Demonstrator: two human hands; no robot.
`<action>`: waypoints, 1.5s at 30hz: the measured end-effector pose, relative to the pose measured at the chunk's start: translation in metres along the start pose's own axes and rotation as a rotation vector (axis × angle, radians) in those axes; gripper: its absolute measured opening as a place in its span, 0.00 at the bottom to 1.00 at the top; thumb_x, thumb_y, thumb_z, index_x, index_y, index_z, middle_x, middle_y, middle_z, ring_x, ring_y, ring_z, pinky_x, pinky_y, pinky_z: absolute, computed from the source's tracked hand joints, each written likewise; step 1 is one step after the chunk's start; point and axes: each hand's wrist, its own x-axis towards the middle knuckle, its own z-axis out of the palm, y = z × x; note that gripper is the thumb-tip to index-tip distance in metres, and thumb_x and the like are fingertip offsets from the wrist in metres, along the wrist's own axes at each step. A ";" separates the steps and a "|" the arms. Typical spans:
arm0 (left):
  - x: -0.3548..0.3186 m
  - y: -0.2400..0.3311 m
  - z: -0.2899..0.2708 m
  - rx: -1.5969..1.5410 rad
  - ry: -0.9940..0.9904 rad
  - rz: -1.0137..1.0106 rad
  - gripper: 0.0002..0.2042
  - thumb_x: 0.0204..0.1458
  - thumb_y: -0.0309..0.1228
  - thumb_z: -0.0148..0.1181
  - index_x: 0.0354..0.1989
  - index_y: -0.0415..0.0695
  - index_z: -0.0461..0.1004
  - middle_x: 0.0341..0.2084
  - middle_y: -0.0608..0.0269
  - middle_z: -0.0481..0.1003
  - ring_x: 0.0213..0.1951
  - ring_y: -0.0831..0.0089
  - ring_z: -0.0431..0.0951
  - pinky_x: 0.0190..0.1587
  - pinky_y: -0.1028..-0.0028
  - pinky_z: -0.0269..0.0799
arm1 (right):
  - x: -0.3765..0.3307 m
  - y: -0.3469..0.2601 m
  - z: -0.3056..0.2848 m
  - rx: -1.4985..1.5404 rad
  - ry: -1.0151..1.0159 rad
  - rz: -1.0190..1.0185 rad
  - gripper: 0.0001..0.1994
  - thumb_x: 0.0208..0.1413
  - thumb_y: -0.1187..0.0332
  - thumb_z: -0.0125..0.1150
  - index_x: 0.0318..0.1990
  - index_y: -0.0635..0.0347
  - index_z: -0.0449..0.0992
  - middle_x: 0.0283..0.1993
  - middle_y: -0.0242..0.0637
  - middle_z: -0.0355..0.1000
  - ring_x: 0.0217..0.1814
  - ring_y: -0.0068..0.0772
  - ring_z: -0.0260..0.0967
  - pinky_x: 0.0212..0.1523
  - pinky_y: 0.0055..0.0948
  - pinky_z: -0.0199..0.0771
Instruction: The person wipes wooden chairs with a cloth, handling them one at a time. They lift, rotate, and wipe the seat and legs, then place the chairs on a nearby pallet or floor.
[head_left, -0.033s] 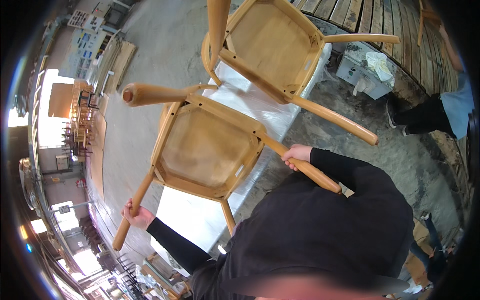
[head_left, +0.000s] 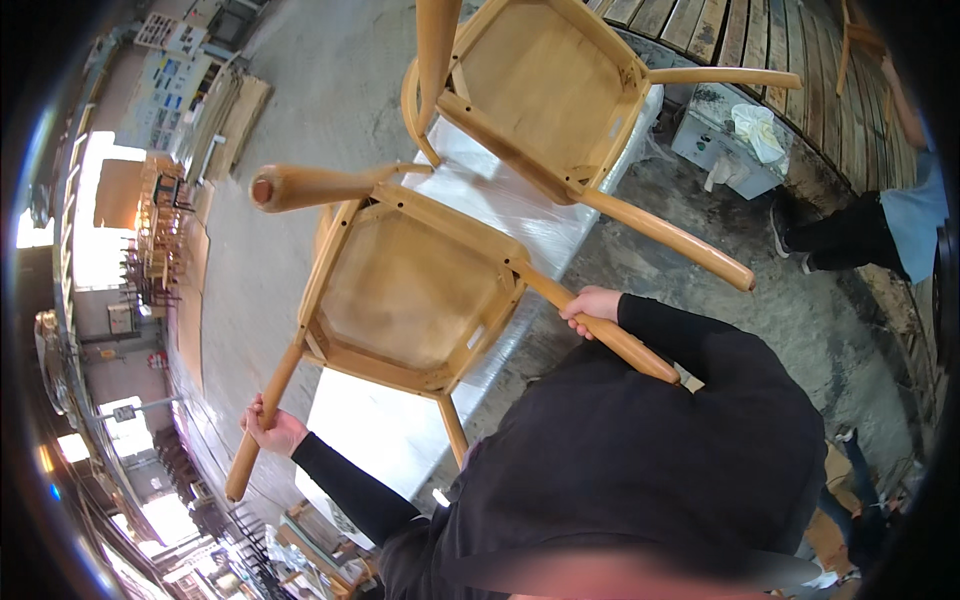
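Note:
An upside-down wooden chair (head_left: 415,290) lies before me, the underside of its seat facing up and its legs splayed. My left hand (head_left: 275,432) is closed around its near-left leg (head_left: 242,465). On the right, my right hand (head_left: 594,308) grips another leg (head_left: 635,350) at mid-length. The chair is over a table (head_left: 375,430) covered with white sheeting and clear film. Just beyond it, a second wooden chair (head_left: 545,85) also rests upside down on the table, with no hand of mine on it.
A grey box (head_left: 715,145) with white cloths (head_left: 760,132) on it stands right of the far chair. Wooden slats (head_left: 750,45) run along the far right, where another person (head_left: 860,230) stands. Stacked chairs (head_left: 160,235) and flat boards (head_left: 240,125) are at the left.
The view has shifted very slightly. Both hands keep their hold on the same two chair legs.

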 end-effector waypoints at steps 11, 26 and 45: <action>0.002 -0.015 -0.011 0.212 -0.060 -0.041 0.05 0.56 0.30 0.54 0.34 0.41 0.68 0.36 0.56 0.76 0.47 0.65 0.75 0.58 0.62 0.64 | 0.009 -0.001 -0.010 0.018 -0.060 -0.007 0.10 0.56 0.68 0.57 0.44 0.61 0.70 0.26 0.30 0.68 0.20 0.20 0.65 0.19 0.24 0.68; -0.276 0.123 -0.143 0.879 -0.360 -0.856 0.20 0.57 0.40 0.57 0.55 0.44 0.70 0.44 0.62 0.77 0.44 0.75 0.76 0.47 0.71 0.71 | 0.034 0.032 -0.036 0.293 -0.691 -0.168 0.24 0.61 0.52 0.51 0.54 0.64 0.66 0.31 0.28 0.68 0.25 0.22 0.65 0.25 0.20 0.69; -0.920 0.126 0.026 0.278 1.404 -1.566 0.15 0.54 0.35 0.52 0.24 0.35 0.76 0.17 0.52 0.77 0.18 0.65 0.79 0.22 0.67 0.77 | 0.135 0.246 0.158 -1.995 -0.702 -0.047 0.14 0.59 0.61 0.56 0.44 0.63 0.74 0.30 0.41 0.76 0.24 0.33 0.73 0.25 0.32 0.74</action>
